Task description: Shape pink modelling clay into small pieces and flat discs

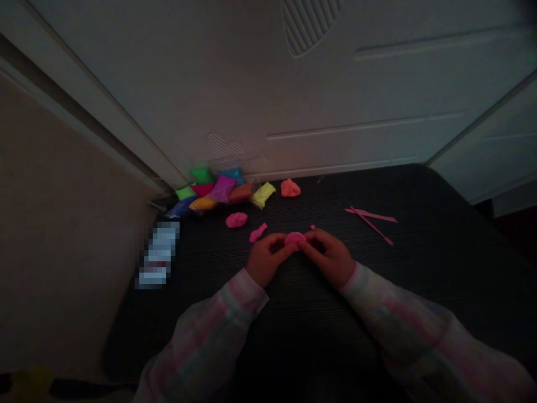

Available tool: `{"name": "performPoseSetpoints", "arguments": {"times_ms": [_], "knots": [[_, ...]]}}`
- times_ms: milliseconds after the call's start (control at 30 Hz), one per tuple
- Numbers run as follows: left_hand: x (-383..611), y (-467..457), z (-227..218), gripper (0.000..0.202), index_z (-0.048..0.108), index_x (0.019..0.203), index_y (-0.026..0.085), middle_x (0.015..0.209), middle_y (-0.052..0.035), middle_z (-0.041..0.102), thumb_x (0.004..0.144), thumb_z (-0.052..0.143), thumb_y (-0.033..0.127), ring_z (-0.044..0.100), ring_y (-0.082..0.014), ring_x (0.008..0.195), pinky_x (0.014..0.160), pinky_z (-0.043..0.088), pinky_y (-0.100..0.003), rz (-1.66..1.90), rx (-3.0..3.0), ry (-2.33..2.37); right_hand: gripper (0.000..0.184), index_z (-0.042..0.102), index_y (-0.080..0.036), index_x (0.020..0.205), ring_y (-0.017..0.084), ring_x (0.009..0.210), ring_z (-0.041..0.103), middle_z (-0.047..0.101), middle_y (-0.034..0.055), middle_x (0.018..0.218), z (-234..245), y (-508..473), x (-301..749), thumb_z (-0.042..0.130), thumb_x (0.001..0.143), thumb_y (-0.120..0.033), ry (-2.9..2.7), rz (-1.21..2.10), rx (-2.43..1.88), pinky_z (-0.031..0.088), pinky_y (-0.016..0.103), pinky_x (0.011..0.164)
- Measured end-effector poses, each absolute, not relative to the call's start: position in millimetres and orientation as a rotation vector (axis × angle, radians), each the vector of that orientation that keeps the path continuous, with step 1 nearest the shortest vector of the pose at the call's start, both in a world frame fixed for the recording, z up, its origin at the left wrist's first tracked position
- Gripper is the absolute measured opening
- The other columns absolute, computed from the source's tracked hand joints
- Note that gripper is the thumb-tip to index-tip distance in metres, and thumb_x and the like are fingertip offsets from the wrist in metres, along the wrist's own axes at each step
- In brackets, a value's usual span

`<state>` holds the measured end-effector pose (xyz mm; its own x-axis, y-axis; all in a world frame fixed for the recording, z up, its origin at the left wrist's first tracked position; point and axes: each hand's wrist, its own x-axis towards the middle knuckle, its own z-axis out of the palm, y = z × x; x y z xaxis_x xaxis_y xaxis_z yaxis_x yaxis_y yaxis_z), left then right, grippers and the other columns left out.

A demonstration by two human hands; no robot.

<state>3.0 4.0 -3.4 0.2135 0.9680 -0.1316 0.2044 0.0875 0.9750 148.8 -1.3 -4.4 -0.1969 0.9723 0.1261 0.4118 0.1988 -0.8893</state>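
Between my fingertips is a flattened round piece of pink modelling clay [295, 239], held just above or on the dark table. My left hand [267, 258] pinches its left side, and my right hand [331, 256] grips the right side with thumb and fingers. Close to my left hand lies a small elongated pink clay piece [258, 232]. A larger pink clay lump [237, 220] rests farther left. Just beyond my right hand sits a tiny pink bit [312, 227].
Several colourful clay packets [222, 188] lie in clear plastic at the back left, near a yellow packet [264, 195]. An orange clay lump [290, 188] sits beside them. Two pink modelling tools [371, 223] cross on the right. A blurred pale item [159, 254] lies at the left edge.
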Motion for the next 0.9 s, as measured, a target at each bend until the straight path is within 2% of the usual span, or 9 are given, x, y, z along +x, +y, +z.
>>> {"name": "performPoseSetpoints", "arguments": {"times_ms": [167,333,700,900], "knots": [[1.7,3.5,-4.6,0.022,0.061,0.073,0.013,0.065,-0.0004,0.061,0.066,0.055,0.033,0.053,-0.0122,0.062,0.058,0.041,-0.023,0.779,1.451,1.249,0.012,0.054,-0.017,0.073,0.010,0.053,0.044,0.049,-0.0009,0.059,-5.8,-1.8,149.8,0.049,0.073,-0.027,-1.748,0.931,-1.303,0.036,0.024,0.052],[0.4,2.1,-9.9,0.024,0.060,0.081,0.014,0.075,-0.0022,0.062,0.068,0.053,0.033,0.055,-0.0143,0.070,0.065,0.042,-0.025,0.792,1.448,1.195,0.014,0.055,-0.017,0.081,0.011,0.058,0.046,0.052,0.0002,0.065,-5.8,-1.3,149.8,0.049,0.073,-0.027,-1.790,0.949,-1.265,0.038,0.024,0.055],[0.9,1.6,-7.1,0.023,0.061,0.074,0.015,0.067,-0.0010,0.061,0.068,0.053,0.035,0.054,-0.0130,0.064,0.060,0.041,-0.024,0.746,1.509,1.256,0.011,0.054,-0.017,0.072,0.013,0.063,0.049,0.056,0.0017,0.068,-4.5,-0.8,149.4,0.047,0.075,-0.025,-1.803,0.951,-1.259,0.039,0.026,0.060],[1.2,2.4,-6.8,0.022,0.060,0.073,0.014,0.067,-0.0011,0.061,0.068,0.052,0.033,0.053,-0.0128,0.063,0.059,0.041,-0.024,0.739,1.510,1.231,0.012,0.055,-0.018,0.072,0.012,0.057,0.048,0.053,0.0002,0.063,-6.3,-0.5,150.4,0.048,0.073,-0.028,-1.757,0.927,-1.282,0.038,0.025,0.054]]}}
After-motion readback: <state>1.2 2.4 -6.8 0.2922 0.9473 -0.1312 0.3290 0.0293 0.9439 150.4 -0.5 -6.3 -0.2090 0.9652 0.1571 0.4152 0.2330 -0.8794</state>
